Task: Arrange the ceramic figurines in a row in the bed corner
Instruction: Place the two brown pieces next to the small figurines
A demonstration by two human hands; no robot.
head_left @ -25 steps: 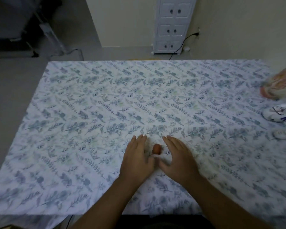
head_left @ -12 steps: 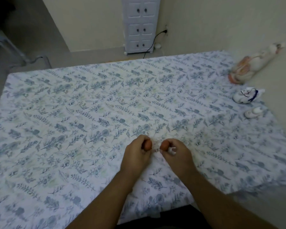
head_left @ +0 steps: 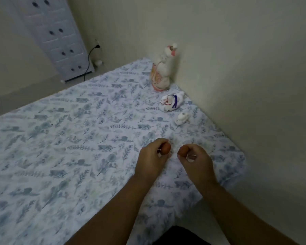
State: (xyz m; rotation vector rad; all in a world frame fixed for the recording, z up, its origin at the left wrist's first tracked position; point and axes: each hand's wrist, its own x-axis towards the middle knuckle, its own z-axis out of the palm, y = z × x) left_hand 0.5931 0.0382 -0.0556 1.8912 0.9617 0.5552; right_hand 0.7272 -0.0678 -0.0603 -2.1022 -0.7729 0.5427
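Two small brown figurines in hand: one (head_left: 166, 148) pinched in the left hand (head_left: 153, 159), one (head_left: 183, 150) in the right hand (head_left: 195, 160), which also shows something white; fingers closed round each, held just above the bed (head_left: 64, 138). Three figurines stand along the wall: tall (head_left: 162, 71), middle (head_left: 171, 102), small (head_left: 181, 118), running toward the corner. Step judged: carrying the last pieces over. Next move calls for setting each upright, in line beyond the small one
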